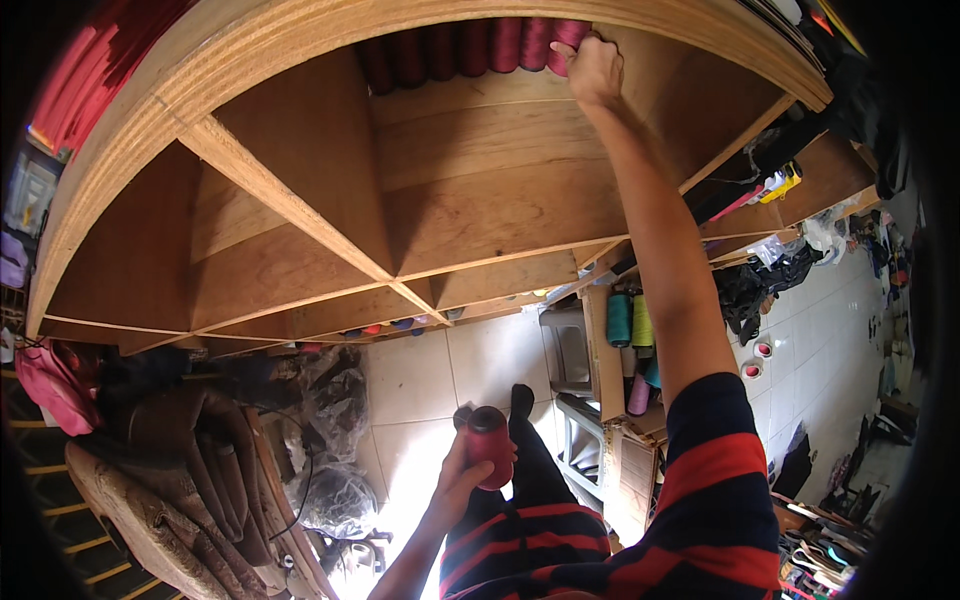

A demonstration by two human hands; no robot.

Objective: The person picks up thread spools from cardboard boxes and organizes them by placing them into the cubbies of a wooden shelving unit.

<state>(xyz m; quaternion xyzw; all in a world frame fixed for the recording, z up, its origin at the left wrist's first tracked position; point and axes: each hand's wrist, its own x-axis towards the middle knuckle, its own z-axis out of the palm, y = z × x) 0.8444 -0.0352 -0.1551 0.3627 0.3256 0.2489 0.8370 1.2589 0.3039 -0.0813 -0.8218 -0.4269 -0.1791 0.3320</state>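
Across the upper frame, the tan wooden shelf (485,155) is holding a row of crimson cylindrical thread spools (472,47); you're best keeping each upright. Your right arm (665,240) is standing nearly straight, the right hand (597,68) half-curling at the rightmost spool (569,34), its hold unclear. Low centre, your left hand (463,477) is wrapping a black-topped red spool (489,448).
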